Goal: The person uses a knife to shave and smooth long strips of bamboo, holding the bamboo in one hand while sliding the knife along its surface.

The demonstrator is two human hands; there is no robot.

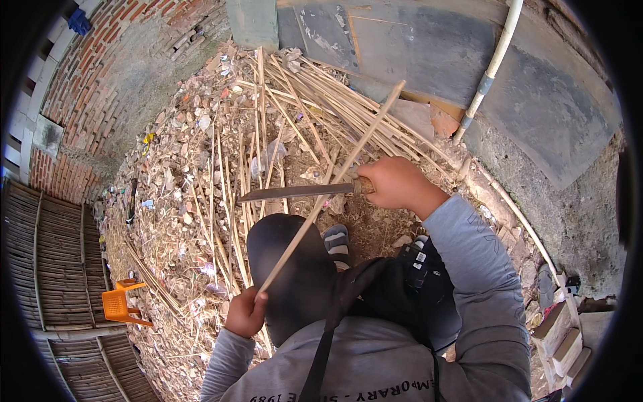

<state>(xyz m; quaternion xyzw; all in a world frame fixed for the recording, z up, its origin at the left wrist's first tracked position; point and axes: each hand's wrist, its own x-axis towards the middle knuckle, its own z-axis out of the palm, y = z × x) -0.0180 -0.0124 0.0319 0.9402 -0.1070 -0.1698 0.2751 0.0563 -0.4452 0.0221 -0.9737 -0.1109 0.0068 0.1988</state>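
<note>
My right hand (395,183) is closed round the short handle of a machete (295,192), its long dark blade pointing left. My left hand (246,313) grips the lower end of a long split bamboo strip (365,139), which slants up and to the right across my knee. The blade crosses this strip near its middle; whether the edge touches it I cannot tell. Beyond my hands lies a loose pile of bamboo strips (335,94), and several more thin strips (221,201) are scattered to the left of my knee.
Dry litter and debris cover the ground (167,154). An orange plastic chair (119,305) stands at the left beside a bamboo slat wall (57,261). A brick wall (100,74) rises at the far left. At the right are a grey wall (569,221) and a pale pole (492,67).
</note>
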